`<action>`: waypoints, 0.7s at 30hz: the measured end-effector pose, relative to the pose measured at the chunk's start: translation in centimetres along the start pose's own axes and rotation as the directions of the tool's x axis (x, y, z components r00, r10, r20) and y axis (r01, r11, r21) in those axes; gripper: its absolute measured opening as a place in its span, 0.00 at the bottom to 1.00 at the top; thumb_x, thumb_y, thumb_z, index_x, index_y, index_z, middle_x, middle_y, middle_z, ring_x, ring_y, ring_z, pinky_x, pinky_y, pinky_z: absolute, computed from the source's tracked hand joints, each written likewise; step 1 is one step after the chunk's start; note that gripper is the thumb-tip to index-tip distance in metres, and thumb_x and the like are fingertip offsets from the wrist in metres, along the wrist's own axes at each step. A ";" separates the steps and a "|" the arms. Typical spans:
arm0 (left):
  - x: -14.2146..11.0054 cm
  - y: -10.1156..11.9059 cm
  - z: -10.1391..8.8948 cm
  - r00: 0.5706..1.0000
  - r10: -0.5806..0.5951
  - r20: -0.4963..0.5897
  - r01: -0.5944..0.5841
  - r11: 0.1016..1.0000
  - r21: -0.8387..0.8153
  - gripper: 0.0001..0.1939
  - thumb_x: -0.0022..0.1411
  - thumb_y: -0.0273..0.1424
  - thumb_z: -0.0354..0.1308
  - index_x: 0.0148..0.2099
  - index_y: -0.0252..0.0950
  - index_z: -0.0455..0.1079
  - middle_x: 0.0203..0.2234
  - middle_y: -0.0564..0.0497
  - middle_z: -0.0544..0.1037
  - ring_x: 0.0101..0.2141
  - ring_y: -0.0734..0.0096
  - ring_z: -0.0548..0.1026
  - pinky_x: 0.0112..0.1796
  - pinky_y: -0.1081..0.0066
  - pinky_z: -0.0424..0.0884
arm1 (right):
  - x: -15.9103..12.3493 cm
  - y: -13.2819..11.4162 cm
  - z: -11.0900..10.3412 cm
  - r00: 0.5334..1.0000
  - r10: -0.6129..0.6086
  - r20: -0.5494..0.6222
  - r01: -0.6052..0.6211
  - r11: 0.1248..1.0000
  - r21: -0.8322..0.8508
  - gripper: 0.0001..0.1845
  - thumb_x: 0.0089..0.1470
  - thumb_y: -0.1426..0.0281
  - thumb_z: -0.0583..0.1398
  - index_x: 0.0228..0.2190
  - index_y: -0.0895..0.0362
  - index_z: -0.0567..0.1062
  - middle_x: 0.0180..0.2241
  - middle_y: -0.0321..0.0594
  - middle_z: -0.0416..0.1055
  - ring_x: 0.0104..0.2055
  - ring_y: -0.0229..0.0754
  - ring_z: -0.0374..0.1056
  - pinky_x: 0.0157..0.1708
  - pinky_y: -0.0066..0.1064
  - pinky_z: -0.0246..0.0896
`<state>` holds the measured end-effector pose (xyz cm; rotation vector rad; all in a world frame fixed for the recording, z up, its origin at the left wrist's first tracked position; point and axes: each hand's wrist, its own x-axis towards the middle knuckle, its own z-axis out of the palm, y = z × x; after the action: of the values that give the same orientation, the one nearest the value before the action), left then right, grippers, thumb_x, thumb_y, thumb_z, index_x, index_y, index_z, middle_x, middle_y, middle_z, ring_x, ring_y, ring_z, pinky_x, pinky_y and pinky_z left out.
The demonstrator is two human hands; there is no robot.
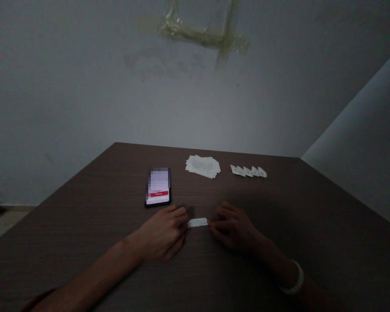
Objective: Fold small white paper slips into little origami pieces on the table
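A narrow white slip of printed paper [198,222], seemingly folded, lies low over the brown table between my two hands. My left hand [169,232] is closed with curled fingers at the slip's left end. At the other end, the thumb and fingers of my right hand [231,227] pinch the slip's edge. Just beyond my left hand lies a black phone [158,187] with its screen lit. Farther back is a loose stack of printed white paper sheets [203,166]. To its right, several small folded papers [248,171] stand in an overlapping row.
The dark brown wooden table [94,208] reaches back to a grey wall [188,108]. Yellowed tape [201,38] sticks to that wall. A second wall [370,143] closes in on the right side. A white bracelet [294,279] circles my right wrist.
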<state>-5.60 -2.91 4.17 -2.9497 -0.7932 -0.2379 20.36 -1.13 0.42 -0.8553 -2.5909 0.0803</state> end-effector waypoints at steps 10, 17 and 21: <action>-0.2 -0.3 1.3 0.996 -0.033 -0.079 0.032 0.999 -0.014 0.09 0.64 0.29 0.52 0.32 0.33 0.70 0.31 0.47 0.70 0.36 0.62 0.66 0.38 0.63 0.63 | 0.1 -0.1 0.1 0.998 -0.034 -0.044 0.034 0.999 -0.005 0.10 0.58 0.71 0.58 0.25 0.56 0.75 0.27 0.39 0.68 0.32 0.40 0.59 0.31 0.33 0.53; -0.1 -0.5 3.0 0.971 -0.162 -0.178 0.145 0.984 -0.108 0.11 0.66 0.30 0.53 0.31 0.33 0.71 0.32 0.47 0.70 0.37 0.63 0.66 0.37 0.65 0.64 | 1.7 -0.6 1.3 0.987 0.116 -0.116 -0.121 0.992 -0.036 0.10 0.57 0.68 0.60 0.25 0.57 0.72 0.31 0.40 0.69 0.36 0.42 0.61 0.36 0.34 0.57; 0.0 -0.6 3.1 0.952 -0.235 -0.193 0.191 0.956 -0.222 0.11 0.66 0.30 0.53 0.31 0.34 0.70 0.32 0.48 0.70 0.37 0.64 0.66 0.37 0.66 0.64 | 2.1 -0.5 1.6 0.983 0.158 -0.092 -0.156 0.987 0.030 0.05 0.55 0.68 0.63 0.36 0.55 0.75 0.38 0.41 0.69 0.40 0.43 0.63 0.41 0.36 0.59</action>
<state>-5.49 -2.06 1.14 -2.9414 -1.1166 -0.6830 17.88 -0.22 -0.14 -1.0294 -2.4278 0.1121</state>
